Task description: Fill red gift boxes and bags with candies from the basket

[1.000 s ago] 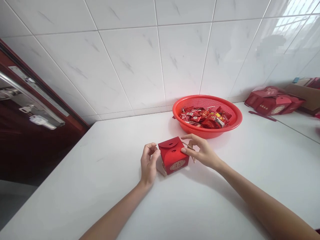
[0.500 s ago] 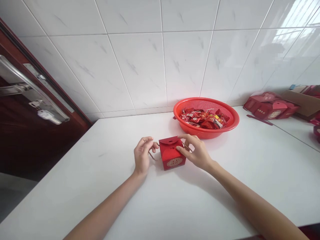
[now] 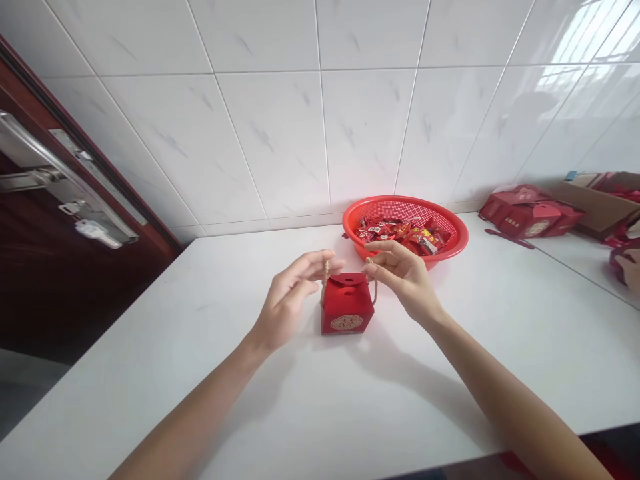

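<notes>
A small red gift box [image 3: 347, 313] with a gold emblem stands upright on the white table, its slotted top flaps folded inward. Twisted rope handles [image 3: 326, 277] rise at its left and right sides. My left hand [image 3: 290, 300] is beside the box's left edge, its fingers stretched out behind the left rope and the thumb apart from it. On the other side, my right hand [image 3: 403, 277] pinches the right rope near its top between thumb and fingers.
Behind the box stands a red plastic basket [image 3: 455, 247] holding wrapped sweets [image 3: 400, 233]. Assembled red boxes [image 3: 535, 217] and a cardboard carton [image 3: 585, 203] are at the right. Another person's hand [image 3: 631, 270] shows at the right edge. A door with a handle [image 3: 65, 177] is at left.
Both hands have moved up, and the rope handles now stand upright at the box's sides. My right hand has left the top flap and taken the right rope.
</notes>
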Motion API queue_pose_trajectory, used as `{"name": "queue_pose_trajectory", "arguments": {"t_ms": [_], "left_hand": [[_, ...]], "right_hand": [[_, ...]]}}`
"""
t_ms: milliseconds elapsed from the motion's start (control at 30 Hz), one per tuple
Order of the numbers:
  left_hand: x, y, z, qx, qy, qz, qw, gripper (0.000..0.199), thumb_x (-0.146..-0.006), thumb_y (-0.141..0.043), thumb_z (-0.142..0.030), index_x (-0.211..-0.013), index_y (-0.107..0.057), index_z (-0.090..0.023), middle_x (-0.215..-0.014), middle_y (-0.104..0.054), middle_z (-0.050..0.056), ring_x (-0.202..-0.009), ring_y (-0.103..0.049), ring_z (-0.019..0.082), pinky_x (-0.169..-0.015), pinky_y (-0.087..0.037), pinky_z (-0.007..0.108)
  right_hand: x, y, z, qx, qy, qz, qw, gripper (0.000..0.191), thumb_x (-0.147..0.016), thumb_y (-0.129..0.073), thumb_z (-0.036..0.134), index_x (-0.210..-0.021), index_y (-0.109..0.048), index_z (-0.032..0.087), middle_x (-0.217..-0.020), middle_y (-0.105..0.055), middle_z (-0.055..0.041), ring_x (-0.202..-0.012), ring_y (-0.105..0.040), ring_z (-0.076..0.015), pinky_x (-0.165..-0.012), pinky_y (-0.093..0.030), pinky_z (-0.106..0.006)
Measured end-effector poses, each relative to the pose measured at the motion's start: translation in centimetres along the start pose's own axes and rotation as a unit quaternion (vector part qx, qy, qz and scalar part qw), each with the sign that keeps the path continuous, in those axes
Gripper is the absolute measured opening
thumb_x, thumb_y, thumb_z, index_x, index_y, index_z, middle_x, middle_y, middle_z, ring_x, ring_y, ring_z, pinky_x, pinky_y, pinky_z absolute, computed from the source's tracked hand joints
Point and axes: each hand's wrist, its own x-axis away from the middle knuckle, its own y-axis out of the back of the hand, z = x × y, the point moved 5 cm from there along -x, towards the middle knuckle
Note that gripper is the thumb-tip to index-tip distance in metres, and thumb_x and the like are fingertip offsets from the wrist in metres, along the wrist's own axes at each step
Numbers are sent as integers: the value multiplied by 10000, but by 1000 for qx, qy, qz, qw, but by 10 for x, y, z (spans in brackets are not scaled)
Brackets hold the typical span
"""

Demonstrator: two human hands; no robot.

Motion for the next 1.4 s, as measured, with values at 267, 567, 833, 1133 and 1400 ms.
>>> {"name": "queue_pose_trajectory", "arguments": {"t_ms": [267, 567, 833, 1133, 1400], "left_hand": [[5, -32, -21, -153, -142, 28, 978, 357, -883, -634, -156, -1220, -724, -230, -1073, -797, 56, -1053, -744, 272, -905, -608, 396], [5, -54, -34, -295, -290, -6, 910, 367, -874, -640, -90, -1221, -646, -209, -1014, -776, 30, -859, -713, 153, -836, -596, 300], [4, -58, -24, -287, -229, 25, 930, 368, -843, -624, -91, -1190, -621, -214, -1078, -735, 34, -927, -691, 167, -852, -581, 309], [16, -30, 15, -207, -88, 21, 974, 248, -866, -667, -254, -1110, -663, -218, -1042, -702, 50, -951, -663, 188, -886, -563, 335], [32, -7, 81, -155, 73, 16, 985, 134, -821, -632, -316, -855, -717, -218, -964, -696, 49, -897, -661, 206, -855, -536, 349]], "right_hand": [[10, -4, 22, -24, 10, 35, 999, 410, -830, -771, 346, -1175, -589, 220, -906, -744, -39, -917, -725, -215, -895, -563, -403], [14, -1, 27, -81, -12, 56, 995, 394, -800, -812, 341, -1131, -627, 235, -845, -749, -19, -843, -744, -215, -806, -606, -386], [16, -6, 21, -100, -36, 58, 993, 432, -759, -841, 316, -1124, -632, 215, -760, -715, 6, -730, -706, -173, -720, -589, -335], [12, 31, 32, -119, -38, 2, 992, 313, -727, -833, 211, -1012, -702, 209, -715, -673, 20, -693, -675, -149, -735, -557, -322], [9, 63, 40, 72, -36, 8, 997, 344, -687, -795, 200, -1023, -722, 210, -675, -555, 40, -637, -549, -128, -612, -484, -284]]}}
